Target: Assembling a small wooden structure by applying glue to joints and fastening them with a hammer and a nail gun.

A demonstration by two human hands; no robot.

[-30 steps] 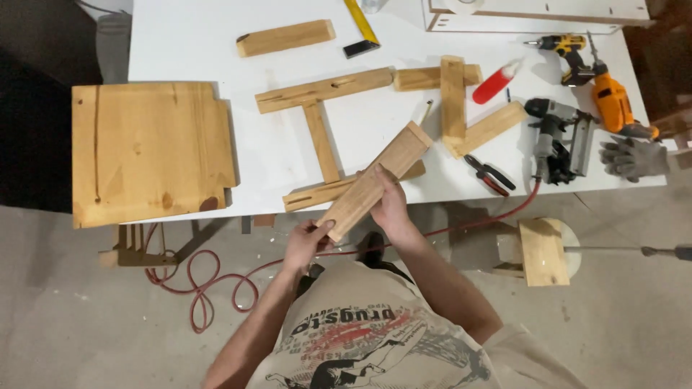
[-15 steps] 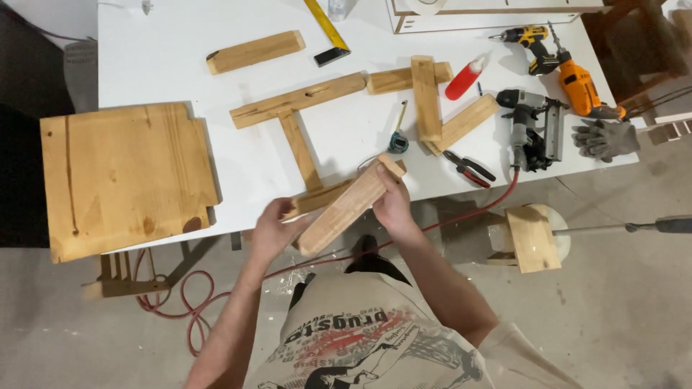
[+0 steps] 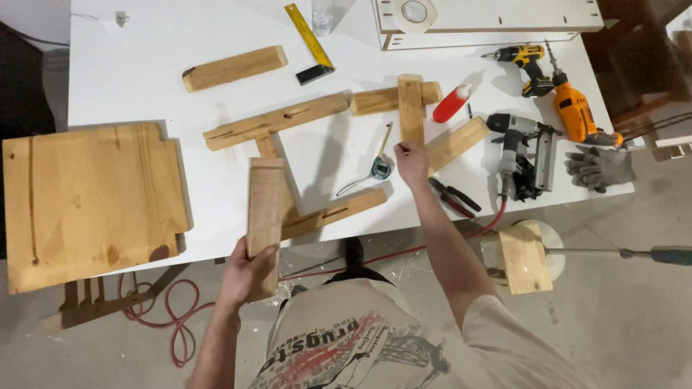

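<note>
bare concrete floor is showing below a white table (image 3: 144, 65) that is carrying loose wood and tools. the left hand (image 3: 249, 274) is closing its fingers around the near end of a short wooden board (image 3: 265, 216), holding it upright over the table's front edge (the board's far end is overlapping the stem of a t-shaped wooden frame (image 3: 277, 122) lying flat). the right hand (image 3: 411, 160) is reaching out over the table with its fingers drawn together just below an upright wooden strip (image 3: 411, 108); whether it is pinching anything, i cannot tell. a tape measure (image 3: 380, 169) is lying just beside that hand, on its left, and a slotted wooden piece (image 3: 339, 212) is resting near the front edge between the two hands.

red-handled pliers (image 3: 454, 198) are lying to the right of the reaching wrist. farther right, a nail gun (image 3: 522, 155), an orange drill (image 3: 577, 112), a yellow drill (image 3: 522, 61) and grey gloves (image 3: 598, 167) are sitting near the table's end. a red glue bottle (image 3: 450, 104) is leaning by the strip. a large square wooden panel (image 3: 86, 202) is hanging over the table's left side, and a red hose (image 3: 166, 310) is coiling on the floor.
</note>
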